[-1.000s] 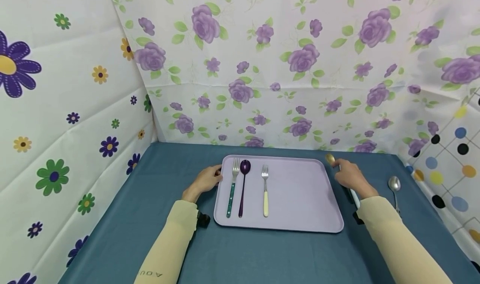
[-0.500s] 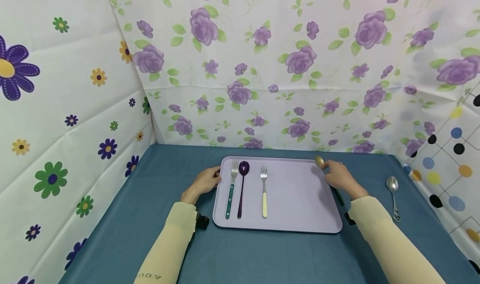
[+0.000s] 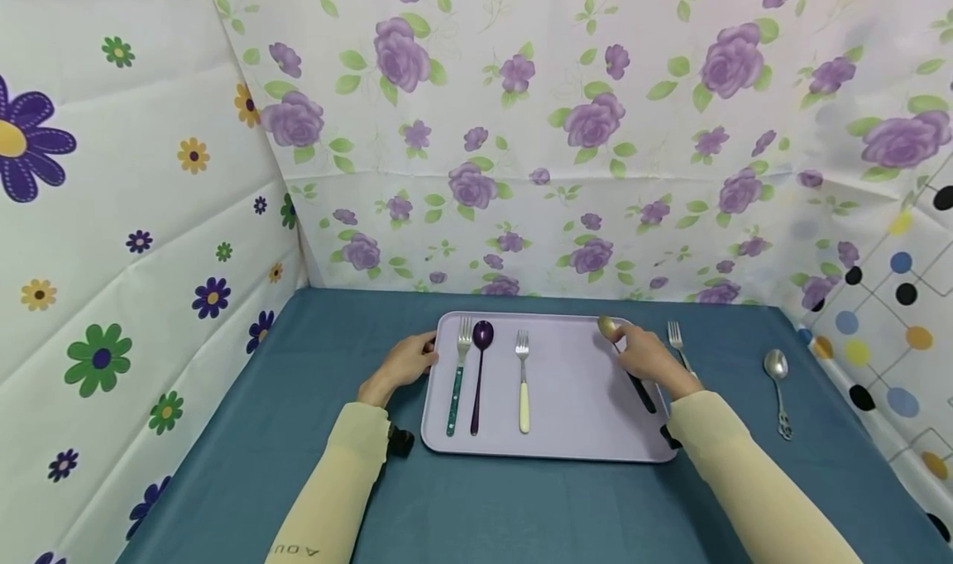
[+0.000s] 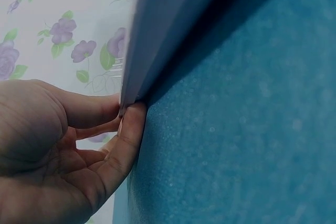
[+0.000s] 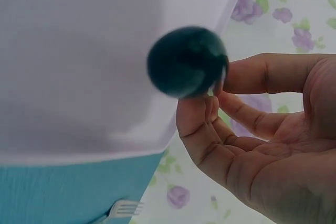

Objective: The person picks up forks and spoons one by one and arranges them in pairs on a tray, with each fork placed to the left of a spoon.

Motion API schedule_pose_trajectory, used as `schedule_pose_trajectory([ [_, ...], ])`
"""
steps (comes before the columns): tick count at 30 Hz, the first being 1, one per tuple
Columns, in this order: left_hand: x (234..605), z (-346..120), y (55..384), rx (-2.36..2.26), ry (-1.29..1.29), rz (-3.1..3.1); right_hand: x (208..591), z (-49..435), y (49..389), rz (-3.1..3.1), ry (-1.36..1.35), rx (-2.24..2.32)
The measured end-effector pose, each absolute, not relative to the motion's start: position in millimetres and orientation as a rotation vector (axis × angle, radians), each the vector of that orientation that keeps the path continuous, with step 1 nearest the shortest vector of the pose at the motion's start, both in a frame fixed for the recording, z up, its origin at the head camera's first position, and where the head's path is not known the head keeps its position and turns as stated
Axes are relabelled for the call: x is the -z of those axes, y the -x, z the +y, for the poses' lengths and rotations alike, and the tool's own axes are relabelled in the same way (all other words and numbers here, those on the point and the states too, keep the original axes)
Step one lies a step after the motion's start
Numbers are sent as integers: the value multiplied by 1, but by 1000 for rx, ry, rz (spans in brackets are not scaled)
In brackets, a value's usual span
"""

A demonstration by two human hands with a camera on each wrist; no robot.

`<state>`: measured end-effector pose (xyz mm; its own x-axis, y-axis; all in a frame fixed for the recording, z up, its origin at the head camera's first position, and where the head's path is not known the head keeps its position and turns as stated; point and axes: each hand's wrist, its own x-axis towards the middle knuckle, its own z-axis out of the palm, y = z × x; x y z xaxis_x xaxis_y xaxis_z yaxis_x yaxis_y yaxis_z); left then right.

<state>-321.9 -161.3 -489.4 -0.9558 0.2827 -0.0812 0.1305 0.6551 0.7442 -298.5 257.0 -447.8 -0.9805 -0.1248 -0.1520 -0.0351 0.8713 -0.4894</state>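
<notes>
At the back, a white cloth wall printed with purple roses (image 3: 521,167). Along the left, a white cloth with bright daisies (image 3: 149,299); along the right, a white cloth with coloured dots (image 3: 893,316). Below, a bench covered in blue-green cloth (image 3: 521,514), wide before the tray's near edge, only a narrow strip behind its far edge. On it, a lilac rectangular tray with rounded corners and a low rim (image 3: 573,382). From the near side, a pale yellow left sleeve (image 3: 331,481) and a pale yellow right sleeve (image 3: 752,473), the latter crossing the tray's right edge.

Left grip (image 3: 402,361): pinching the tray's left edge near the far corner, thumb at the rim, finger underneath. Right grip (image 3: 648,353): pinching a gold-bowled spoon with a dark handle (image 3: 642,394) over the tray's right part; whether touching the tray, hard to tell.

Near the tray's left edge, side by side, a silver fork with a teal handle (image 3: 455,399) and a glossy purple spoon (image 3: 480,375). Farther right, a silver fork with a cream-yellow handle (image 3: 524,394), then a broad stretch of tray surface up to the held spoon. Beyond the tray's right edge, on the bench, an ornate-handled silver spoon (image 3: 777,370) and, nearer the tray, a partly hidden silver fork (image 3: 676,338).
</notes>
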Motion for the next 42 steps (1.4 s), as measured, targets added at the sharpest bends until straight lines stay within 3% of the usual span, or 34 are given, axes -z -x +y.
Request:
schedule_pose_trajectory([
  [42, 489, -159, 321, -1190, -310, 2673, 453, 180, 295, 2890, 251, 626],
])
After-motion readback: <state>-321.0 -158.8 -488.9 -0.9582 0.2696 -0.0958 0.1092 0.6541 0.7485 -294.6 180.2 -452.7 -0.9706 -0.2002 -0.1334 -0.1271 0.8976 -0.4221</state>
